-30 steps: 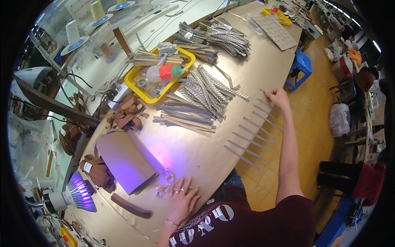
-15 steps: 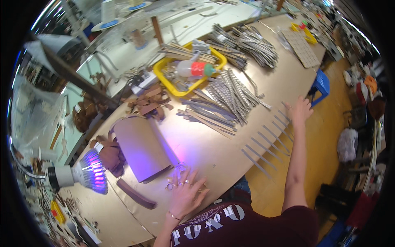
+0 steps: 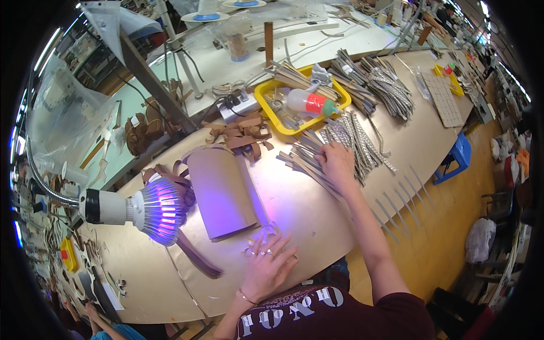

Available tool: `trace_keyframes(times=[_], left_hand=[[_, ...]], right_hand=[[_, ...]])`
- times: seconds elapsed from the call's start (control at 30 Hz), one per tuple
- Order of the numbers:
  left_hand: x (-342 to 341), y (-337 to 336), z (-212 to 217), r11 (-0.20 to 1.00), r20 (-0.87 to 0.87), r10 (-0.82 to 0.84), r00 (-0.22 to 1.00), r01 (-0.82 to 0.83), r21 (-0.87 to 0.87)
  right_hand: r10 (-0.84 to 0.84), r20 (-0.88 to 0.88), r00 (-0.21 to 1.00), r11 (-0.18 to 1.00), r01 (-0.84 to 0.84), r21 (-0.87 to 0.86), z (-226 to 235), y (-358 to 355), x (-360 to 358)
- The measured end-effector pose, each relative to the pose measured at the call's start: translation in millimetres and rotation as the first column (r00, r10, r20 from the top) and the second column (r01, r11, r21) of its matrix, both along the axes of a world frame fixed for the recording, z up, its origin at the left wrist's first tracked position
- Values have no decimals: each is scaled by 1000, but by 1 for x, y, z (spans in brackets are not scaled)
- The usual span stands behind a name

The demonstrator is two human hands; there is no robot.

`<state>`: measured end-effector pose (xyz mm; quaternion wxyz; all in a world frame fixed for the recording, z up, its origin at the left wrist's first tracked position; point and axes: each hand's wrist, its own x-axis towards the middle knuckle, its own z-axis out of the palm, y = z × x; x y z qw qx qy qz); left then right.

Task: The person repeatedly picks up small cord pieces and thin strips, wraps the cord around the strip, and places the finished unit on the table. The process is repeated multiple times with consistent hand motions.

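Grey-and-tan strips (image 3: 306, 164): thin, flat, straight, in one loose pile on the tabletop (image 3: 320, 243), next to silvery braided strips (image 3: 362, 144); too overlapped to count.
Right hand (image 3: 338, 164): over that pile, fingers bent down; cannot tell whether they pinch a strip.
Left hand (image 3: 269, 269): fingers spread, just beside pale curls (image 3: 272, 228).
Edge row (image 3: 391, 204): at least six slim grey strips, spaced apart, jutting past the edge.
Brown panel (image 3: 221, 190): one, smooth, curved.
Yellow tray (image 3: 272, 116): one, bearing one translucent bottle (image 3: 298, 100), red-banded, green-capped.

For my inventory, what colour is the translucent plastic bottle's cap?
The cap is green; see head view.
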<state>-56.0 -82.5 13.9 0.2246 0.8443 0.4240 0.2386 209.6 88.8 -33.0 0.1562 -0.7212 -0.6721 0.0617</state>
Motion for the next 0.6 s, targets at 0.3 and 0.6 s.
trace_keyframes(times=[0.3,0.6], left_hand=[[-2,17,0,995,189,30,982,-12,-96],[8,50,15,839,781,525,339,-49,-543]], right_hand=[[73,-156,985,959,-26,281,30,-36,-4],[380,-793,477,793,-609,14,75,-106,-53]])
